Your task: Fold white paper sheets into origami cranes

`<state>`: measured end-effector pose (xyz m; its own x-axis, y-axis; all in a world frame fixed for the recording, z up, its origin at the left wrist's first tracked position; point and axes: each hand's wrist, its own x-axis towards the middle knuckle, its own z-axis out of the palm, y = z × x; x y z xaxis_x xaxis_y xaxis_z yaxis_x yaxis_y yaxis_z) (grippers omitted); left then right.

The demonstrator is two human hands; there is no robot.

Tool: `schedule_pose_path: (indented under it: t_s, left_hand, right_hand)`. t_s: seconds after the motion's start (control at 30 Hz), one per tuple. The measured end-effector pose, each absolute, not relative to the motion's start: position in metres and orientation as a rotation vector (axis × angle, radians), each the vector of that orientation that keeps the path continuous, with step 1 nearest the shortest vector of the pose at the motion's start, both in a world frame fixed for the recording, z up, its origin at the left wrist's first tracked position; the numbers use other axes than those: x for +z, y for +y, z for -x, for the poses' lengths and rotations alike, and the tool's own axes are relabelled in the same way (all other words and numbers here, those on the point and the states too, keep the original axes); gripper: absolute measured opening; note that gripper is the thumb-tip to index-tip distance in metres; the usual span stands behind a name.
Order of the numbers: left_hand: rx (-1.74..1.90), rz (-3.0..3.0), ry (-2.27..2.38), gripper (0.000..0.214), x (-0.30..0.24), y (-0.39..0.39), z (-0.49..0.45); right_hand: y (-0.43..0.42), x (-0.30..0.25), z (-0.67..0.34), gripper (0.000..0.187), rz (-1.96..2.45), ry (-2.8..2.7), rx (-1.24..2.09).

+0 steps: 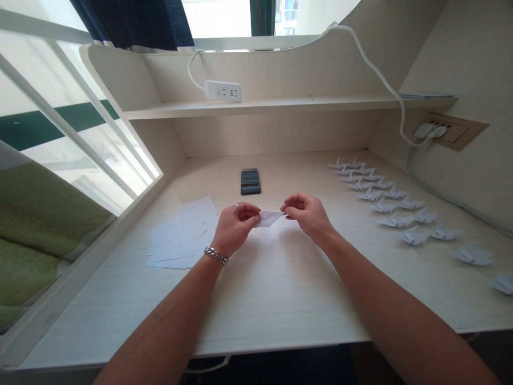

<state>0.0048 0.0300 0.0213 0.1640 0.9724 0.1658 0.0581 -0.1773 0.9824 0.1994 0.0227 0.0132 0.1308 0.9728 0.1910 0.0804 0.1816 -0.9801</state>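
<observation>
A small piece of folded white paper [269, 218] is held just above the middle of the desk, between my two hands. Its left end is pinched by my left hand [237, 227], which wears a ring and, at the wrist, a chain bracelet [216, 255]. Thumb and fingers of my right hand [306, 214] are closed on the paper's pointed right tip. Part of the paper is hidden behind the left fingers. To the left lies a loose pile of white paper sheets [180, 235]. Several folded paper cranes [395, 220] stand in rows on the right.
Beyond my hands a dark phone [250, 182] lies on the desk [256, 310]. A white power strip [223, 91] rests on the shelf [272, 105]. Its cable [377, 72] runs to a wall socket [451, 131] at right. White rails [68, 115] border the left side.
</observation>
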Motion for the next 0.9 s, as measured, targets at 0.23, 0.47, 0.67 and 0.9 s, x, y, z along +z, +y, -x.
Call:
schedule_pose_path:
  t_s: [0.23, 0.47, 0.67, 0.9]
  left_hand:
    - [1.294, -1.563, 1.165, 0.029, 0.011, 0.029, -0.010]
    - [1.211, -1.864, 1.210, 0.030, 0.017, 0.019, -0.017]
    - [1.178, -1.822, 1.125, 0.030, 0.019, 0.020, -0.015]
    - [1.223, -1.784, 1.302, 0.031, 0.027, 0.026, -0.003]
  right_hand:
    - [0.009, 0.011, -0.176, 0.019, 1.209, -1.561, 0.554]
    - [0.015, 0.007, -0.170, 0.030, 1.022, -1.273, 1.189]
    - [0.019, 0.004, -0.175, 0.030, 1.088, -1.122, 1.277]
    - [0.016, 0.011, -0.177, 0.022, 1.149, -1.193, 1.248]
